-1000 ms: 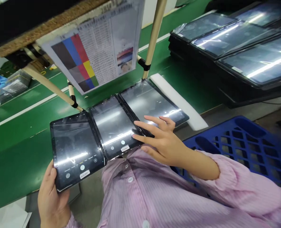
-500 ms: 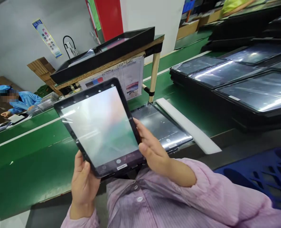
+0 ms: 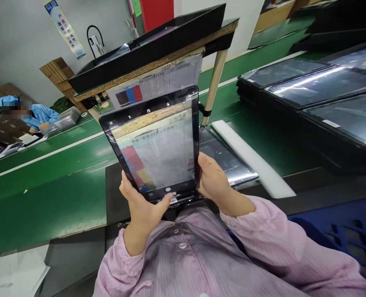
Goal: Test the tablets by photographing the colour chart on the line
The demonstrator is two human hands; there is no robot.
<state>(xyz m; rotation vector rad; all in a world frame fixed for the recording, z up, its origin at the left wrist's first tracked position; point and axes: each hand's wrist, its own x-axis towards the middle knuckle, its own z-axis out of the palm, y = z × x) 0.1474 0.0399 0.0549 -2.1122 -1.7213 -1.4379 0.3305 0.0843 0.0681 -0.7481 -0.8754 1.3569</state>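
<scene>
I hold a black tablet (image 3: 158, 148) up in front of my chest, tilted toward a colour test chart (image 3: 158, 82) hanging under a small shelf. Its lit screen shows the chart's colour blocks and table. My left hand (image 3: 142, 208) grips the lower left corner, with the thumb on the bottom bezel near the on-screen button. My right hand (image 3: 212, 181) grips the lower right edge. Behind the raised tablet another tablet (image 3: 226, 159) lies flat on the green belt (image 3: 47, 181).
A white foam strip (image 3: 251, 159) lies right of the flat tablet. Stacked black trays of screens (image 3: 322, 99) fill the right. A blue plastic crate (image 3: 346, 235) sits at lower right. A black tray (image 3: 146, 49) rests on the shelf. A person in blue (image 3: 31, 115) works far left.
The tablet has come up from the belt into both hands and turned toward the chart. Its screen went from a blurred image to showing the chart. My view has tilted upward.
</scene>
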